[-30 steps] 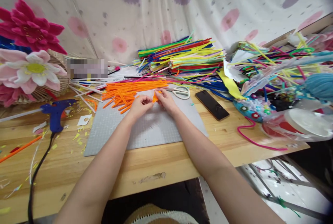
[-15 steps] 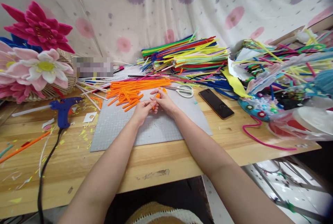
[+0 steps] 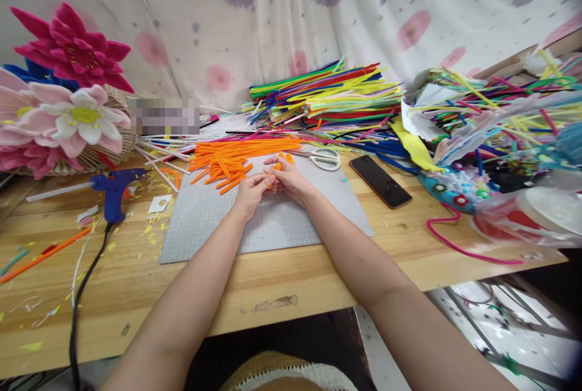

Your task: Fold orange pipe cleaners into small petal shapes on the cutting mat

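Over the grey cutting mat (image 3: 273, 227), both hands meet around a short orange pipe cleaner (image 3: 277, 167), which looks bent. My left hand (image 3: 253, 192) pinches its lower end between thumb and fingers. My right hand (image 3: 293, 180) has its fingers closed around the upper part, hiding much of it. More orange fuzzy bits (image 3: 288, 158) show just behind the right fingers; whether they belong to the same piece I cannot tell. Cut orange pipe cleaners (image 3: 222, 163) lie in a pile on the far left of the mat. White-handled scissors (image 3: 325, 159) rest at the mat's back right.
A blue glue gun (image 3: 115, 194) with a black cord stands left, amid yellow scraps. Pipe cleaner flowers (image 3: 73, 45) fill the back left. A phone (image 3: 381, 180) lies right of the mat. Bundled pipe cleaners (image 3: 327, 97) are heaped behind; a white-lidded tub (image 3: 552, 209) sits far right.
The whole view has shifted slightly to the right. Both hands stay together on the orange pipe cleaner, with hardly any visible movement of the fingers.
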The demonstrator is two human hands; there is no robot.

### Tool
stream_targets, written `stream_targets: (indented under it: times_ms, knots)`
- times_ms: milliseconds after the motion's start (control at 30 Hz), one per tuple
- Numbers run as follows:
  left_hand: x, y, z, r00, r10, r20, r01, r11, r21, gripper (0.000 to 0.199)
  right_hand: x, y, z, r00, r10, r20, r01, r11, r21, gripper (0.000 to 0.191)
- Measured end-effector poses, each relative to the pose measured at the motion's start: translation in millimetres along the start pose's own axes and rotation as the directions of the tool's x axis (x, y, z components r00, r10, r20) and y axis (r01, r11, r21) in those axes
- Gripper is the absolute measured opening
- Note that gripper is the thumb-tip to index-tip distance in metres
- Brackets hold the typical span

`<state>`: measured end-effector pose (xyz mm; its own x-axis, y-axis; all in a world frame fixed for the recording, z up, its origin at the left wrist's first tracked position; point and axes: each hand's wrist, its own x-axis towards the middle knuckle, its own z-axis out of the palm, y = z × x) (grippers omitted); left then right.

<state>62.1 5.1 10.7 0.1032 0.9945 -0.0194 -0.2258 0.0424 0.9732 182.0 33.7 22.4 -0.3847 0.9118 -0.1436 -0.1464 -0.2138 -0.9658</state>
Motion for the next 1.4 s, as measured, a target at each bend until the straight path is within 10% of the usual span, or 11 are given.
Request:
stream_targets:
  times_ms: [333, 1167, 1400]
  knots:
    - [4, 4, -6.1, 0.994, -0.104, 0.035, 0.107, 0.99, -0.09, 0.036, 4, 3, -9, 0.974, -0.215, -0.077, 0.198, 0.964, -0.176, 0.033]
    - [0, 7, -3.5, 0.998, -0.061, 0.02, 0.063, 0.993, -0.1, 0.033, 10, 12, -4, 0.965, -0.257, -0.047, 0.241, 0.945, -0.222, 0.043]
    - [8, 5, -6.5, 0.994, -0.026, -0.104, 0.029, 0.999, 0.028, 0.04, 12, 3, -30, 0.846, -0.305, -0.437, 0.248, 0.951, -0.182, 0.041]
